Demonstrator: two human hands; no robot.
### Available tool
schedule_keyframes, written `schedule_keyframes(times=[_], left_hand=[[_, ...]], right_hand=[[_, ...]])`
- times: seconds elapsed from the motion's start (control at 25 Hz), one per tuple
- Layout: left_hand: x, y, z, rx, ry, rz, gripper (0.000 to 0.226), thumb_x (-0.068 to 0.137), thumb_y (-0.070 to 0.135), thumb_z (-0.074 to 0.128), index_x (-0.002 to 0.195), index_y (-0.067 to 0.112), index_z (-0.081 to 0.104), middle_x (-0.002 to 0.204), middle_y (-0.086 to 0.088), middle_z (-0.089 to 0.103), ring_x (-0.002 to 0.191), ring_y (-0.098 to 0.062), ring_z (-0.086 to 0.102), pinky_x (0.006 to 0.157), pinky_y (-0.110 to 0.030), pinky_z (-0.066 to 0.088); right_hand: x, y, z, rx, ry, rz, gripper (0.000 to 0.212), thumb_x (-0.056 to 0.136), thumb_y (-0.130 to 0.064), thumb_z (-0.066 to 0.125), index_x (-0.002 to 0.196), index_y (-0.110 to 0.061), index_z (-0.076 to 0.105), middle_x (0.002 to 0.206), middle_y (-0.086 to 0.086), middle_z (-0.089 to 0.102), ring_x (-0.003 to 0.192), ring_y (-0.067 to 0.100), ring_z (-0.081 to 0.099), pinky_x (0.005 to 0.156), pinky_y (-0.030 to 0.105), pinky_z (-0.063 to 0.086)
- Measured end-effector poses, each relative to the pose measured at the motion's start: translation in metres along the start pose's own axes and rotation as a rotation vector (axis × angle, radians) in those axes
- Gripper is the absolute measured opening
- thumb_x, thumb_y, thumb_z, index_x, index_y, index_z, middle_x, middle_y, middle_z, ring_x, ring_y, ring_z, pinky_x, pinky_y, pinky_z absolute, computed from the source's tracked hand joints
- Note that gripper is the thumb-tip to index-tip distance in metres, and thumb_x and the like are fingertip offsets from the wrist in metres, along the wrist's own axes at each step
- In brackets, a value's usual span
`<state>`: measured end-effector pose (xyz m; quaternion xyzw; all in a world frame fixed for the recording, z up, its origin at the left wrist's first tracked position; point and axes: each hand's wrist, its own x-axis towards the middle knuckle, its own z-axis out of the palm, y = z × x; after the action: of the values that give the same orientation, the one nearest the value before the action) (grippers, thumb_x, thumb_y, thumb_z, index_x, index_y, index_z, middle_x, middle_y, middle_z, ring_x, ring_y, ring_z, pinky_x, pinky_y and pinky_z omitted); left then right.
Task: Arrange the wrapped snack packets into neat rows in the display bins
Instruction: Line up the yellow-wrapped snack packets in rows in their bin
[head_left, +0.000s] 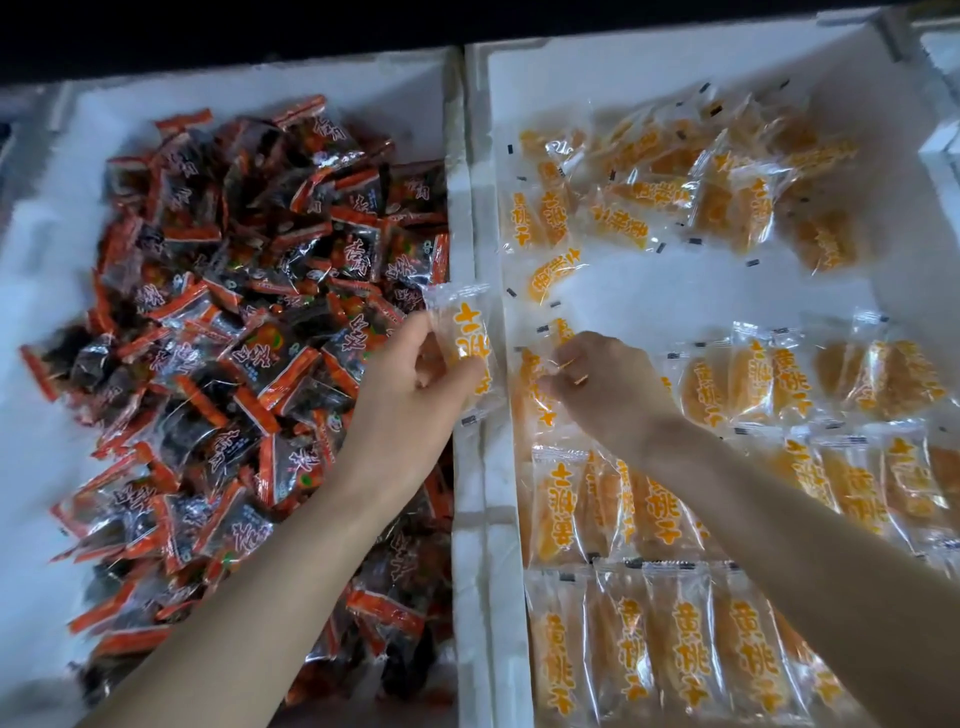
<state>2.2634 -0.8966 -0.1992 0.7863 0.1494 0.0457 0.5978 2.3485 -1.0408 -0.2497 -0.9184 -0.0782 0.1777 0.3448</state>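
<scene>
Over white bin wall — left hand grips orange packet (long axis up-frame) just left of right hand pinching row-end packet.

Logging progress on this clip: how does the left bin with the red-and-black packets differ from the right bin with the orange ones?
The left bin holds dark red-edged packets; the right bin holds clear orange packets. The left bin's lie in a loose heap; the right bin's near ones lie in rows, its far ones scattered. Both bins are white.
</scene>
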Motion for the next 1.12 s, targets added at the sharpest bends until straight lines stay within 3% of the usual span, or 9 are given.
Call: schedule_keyframes(times=[0.12, 0.24, 0.36, 0.48, 0.56, 0.68, 0.88, 1.0, 1.12], left_hand=[[-0.002, -0.004, 0.003, 0.001, -0.013, -0.019, 0.007, 0.089, 0.006, 0.060, 0.085, 0.012, 0.058, 0.075, 0.004, 0.064, 0.069, -0.008, 0.059, 0.065, -0.013, 0.045], [-0.001, -0.008, 0.008, 0.002, -0.016, -0.043, 0.008, 0.089, 0.007, 0.062, 0.096, 0.007, 0.058, 0.088, -0.005, 0.066, 0.079, -0.012, 0.063, 0.069, -0.013, 0.048], [0.000, -0.008, 0.014, -0.023, -0.018, -0.057, 0.018, 0.090, 0.011, 0.062, 0.107, 0.014, 0.056, 0.093, 0.000, 0.068, 0.083, -0.011, 0.065, 0.077, -0.024, 0.054], [0.002, -0.009, 0.018, 0.005, -0.002, -0.059, 0.017, 0.090, 0.015, 0.062, 0.107, 0.017, 0.057, 0.094, 0.001, 0.066, 0.085, -0.013, 0.064, 0.087, -0.038, 0.053], [0.002, -0.010, 0.020, 0.002, 0.017, -0.080, 0.015, 0.091, 0.017, 0.061, 0.105, 0.017, 0.057, 0.094, 0.000, 0.064, 0.084, -0.015, 0.062, 0.088, -0.045, 0.052], [0.001, -0.009, 0.022, -0.009, 0.020, -0.106, 0.014, 0.091, 0.016, 0.061, 0.105, 0.017, 0.058, 0.092, -0.001, 0.063, 0.080, -0.015, 0.060, 0.087, -0.044, 0.052], [0.001, -0.007, 0.027, -0.030, 0.010, -0.113, 0.015, 0.091, 0.014, 0.061, 0.105, 0.018, 0.058, 0.089, 0.002, 0.062, 0.080, -0.014, 0.060, 0.084, -0.041, 0.055], [0.001, -0.005, 0.029, -0.052, 0.009, -0.116, 0.012, 0.091, 0.013, 0.061, 0.096, 0.024, 0.056, 0.089, 0.003, 0.060, 0.080, -0.014, 0.060, 0.084, -0.041, 0.055], [0.003, -0.002, 0.031, -0.058, 0.009, -0.109, 0.012, 0.091, 0.014, 0.060, 0.095, 0.025, 0.055, 0.093, 0.001, 0.061, 0.083, -0.016, 0.061, 0.085, -0.042, 0.054]], right_hand=[[-0.001, 0.002, -0.002, 0.016, -0.037, -0.052, 0.037, 0.079, -0.025, 0.072, 0.110, -0.018, 0.053, 0.082, -0.005, 0.067, 0.077, 0.019, 0.065, 0.080, 0.032, 0.050], [-0.002, 0.000, -0.003, -0.096, -0.062, -0.152, 0.061, 0.078, -0.027, 0.075, 0.128, -0.016, 0.042, 0.109, 0.003, 0.061, 0.084, 0.022, 0.063, 0.083, 0.037, 0.049], [-0.003, 0.002, -0.008, -0.292, -0.030, -0.221, 0.074, 0.081, -0.036, 0.070, 0.141, -0.016, 0.031, 0.128, 0.004, 0.044, 0.100, 0.025, 0.059, 0.088, 0.037, 0.046], [0.002, 0.007, -0.019, -0.114, 0.115, -0.314, 0.049, 0.091, -0.021, 0.059, 0.136, -0.015, 0.041, 0.127, 0.005, 0.047, 0.104, 0.024, 0.059, 0.090, 0.035, 0.046], [0.017, 0.013, -0.022, -0.129, 0.135, -0.253, 0.040, 0.094, -0.015, 0.052, 0.134, -0.013, 0.044, 0.127, 0.008, 0.050, 0.110, 0.025, 0.056, 0.092, 0.035, 0.045], [0.041, 0.016, -0.021, -0.269, 0.008, -0.107, 0.049, 0.092, -0.034, 0.056, 0.134, -0.012, 0.041, 0.125, 0.010, 0.055, 0.117, 0.027, 0.049, 0.090, 0.035, 0.043], [0.062, 0.016, -0.015, -0.103, -0.038, 0.048, 0.062, 0.078, -0.038, 0.071, 0.129, -0.010, 0.048, 0.121, 0.009, 0.058, 0.109, 0.025, 0.056, 0.086, 0.031, 0.047], [0.066, 0.011, -0.018, -0.076, -0.043, 0.068, 0.053, 0.081, -0.034, 0.068, 0.124, -0.007, 0.054, 0.114, 0.009, 0.060, 0.103, 0.024, 0.057, 0.079, 0.026, 0.043], [0.058, 0.009, -0.032, -0.027, 0.045, 0.044, 0.040, 0.084, -0.027, 0.064, 0.113, 0.002, 0.063, 0.089, 0.010, 0.060, 0.082, 0.023, 0.056, 0.067, 0.027, 0.043]])
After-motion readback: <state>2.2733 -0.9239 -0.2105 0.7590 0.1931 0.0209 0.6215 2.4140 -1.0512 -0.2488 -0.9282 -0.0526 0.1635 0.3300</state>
